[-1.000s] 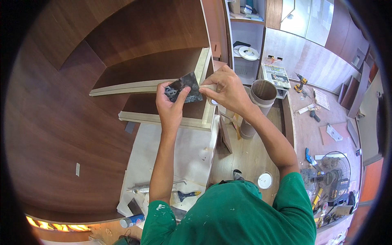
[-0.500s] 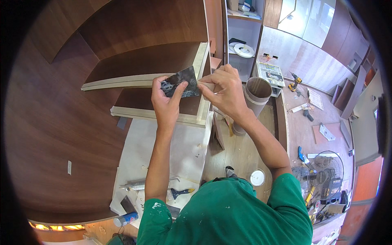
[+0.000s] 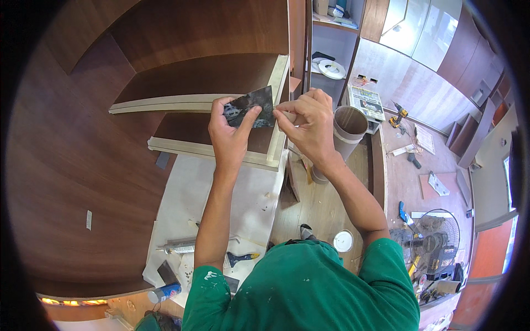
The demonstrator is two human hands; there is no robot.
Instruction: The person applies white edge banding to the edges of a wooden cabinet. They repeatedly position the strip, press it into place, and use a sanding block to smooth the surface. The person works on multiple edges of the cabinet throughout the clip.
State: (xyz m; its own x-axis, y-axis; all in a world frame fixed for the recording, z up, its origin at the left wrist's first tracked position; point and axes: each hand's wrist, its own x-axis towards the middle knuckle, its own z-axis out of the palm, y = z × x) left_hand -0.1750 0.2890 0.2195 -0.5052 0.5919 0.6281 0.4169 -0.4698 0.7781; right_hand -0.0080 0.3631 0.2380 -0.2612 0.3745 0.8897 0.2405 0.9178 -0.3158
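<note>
My left hand [image 3: 232, 132] grips a dark, mottled square plate [image 3: 248, 105], thumb across its lower part, in front of the pale-edged curved shelves [image 3: 182, 78]. My right hand [image 3: 306, 124] is beside the plate's right edge, thumb and index finger pinched on a small pale piece [image 3: 284, 117] whose form is largely hidden by the fingers. Below my hands, a white-covered work surface [image 3: 187, 190] holds a brush [image 3: 238, 258], a long metal tool [image 3: 179, 246] and a spray can [image 3: 164, 293].
A tall cylinder [image 3: 348, 140] stands right of my forearm, and a round white lid or tub [image 3: 343, 240] is on the floor. The right worktop [image 3: 406, 171] carries a drill [image 3: 398, 115], a wire fan [image 3: 436, 240] and several tools. Brown curved panelling [image 3: 72, 182] fills the left.
The view has shifted slightly, so the shelves sit higher in the picture. My hands still hold the plate and pale piece at nearly the same spot, with small shifts of my right fingers.
</note>
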